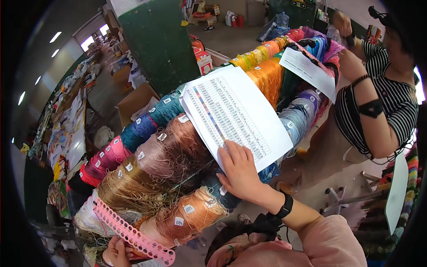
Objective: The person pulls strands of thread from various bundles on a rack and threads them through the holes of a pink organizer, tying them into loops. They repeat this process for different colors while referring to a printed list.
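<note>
My right hand point(240, 171) lies flat with fingers stretched out on a stack of white printed sheets point(262, 124). The fingertips rest near the lower part of a table with a coloured column. The sheets lie over rows of thread skeins on a rack. At the lower left, my left hand point(118, 252) is closed at the edge of a long pink thread card point(129, 229) with rows of round holes. Its fingers are partly hidden. Beside the card are peach-brown skeins point(187, 216) and olive-gold skeins point(126, 187), with small white number tags.
Teal skeins point(167, 111) and orange skeins point(267, 78) fill the far row. A co-worker in a striped top point(378, 98) stands at right, beside another printed sheet point(309, 71). A green pillar point(158, 42) rises behind the rack. A wheeled stool base point(340, 200) stands on the floor.
</note>
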{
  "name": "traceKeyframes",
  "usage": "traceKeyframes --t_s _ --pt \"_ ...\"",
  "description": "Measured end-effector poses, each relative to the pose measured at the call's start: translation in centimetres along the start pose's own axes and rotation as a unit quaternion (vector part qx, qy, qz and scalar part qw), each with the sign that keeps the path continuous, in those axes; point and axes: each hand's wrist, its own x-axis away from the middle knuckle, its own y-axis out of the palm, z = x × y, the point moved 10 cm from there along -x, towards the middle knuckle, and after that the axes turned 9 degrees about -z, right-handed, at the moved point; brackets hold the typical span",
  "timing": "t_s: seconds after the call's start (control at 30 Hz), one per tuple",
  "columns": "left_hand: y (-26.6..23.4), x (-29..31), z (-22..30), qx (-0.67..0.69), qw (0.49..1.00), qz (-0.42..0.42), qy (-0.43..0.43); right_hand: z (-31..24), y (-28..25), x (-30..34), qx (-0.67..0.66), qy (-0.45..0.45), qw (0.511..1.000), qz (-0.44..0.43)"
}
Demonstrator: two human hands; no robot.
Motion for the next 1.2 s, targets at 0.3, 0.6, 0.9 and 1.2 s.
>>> traceKeyframes --t_s 0.3,0.6,0.9,1.2 --pt "2.0 1.6 0.5 0.009 1.000 -0.012 0.011 1.3 0.7 0.0 -0.053 -0.020 0.998 -0.030" --pt "1.6 1.5 0.4 0.020 0.999 0.008 0.045 0.8 0.6 0.1 -0.052 -0.042 0.997 -0.031" --pt "0.5 -0.8 0.8 -0.024 0.999 -0.010 0.041 1.3 -0.1 0.0 -0.046 -0.016 0.999 0.001" --pt "2.3 -2.9 0.5 -0.012 0.995 -0.097 -0.033 1.3 -0.4 -0.6 -0.021 -0.002 1.000 -0.018"
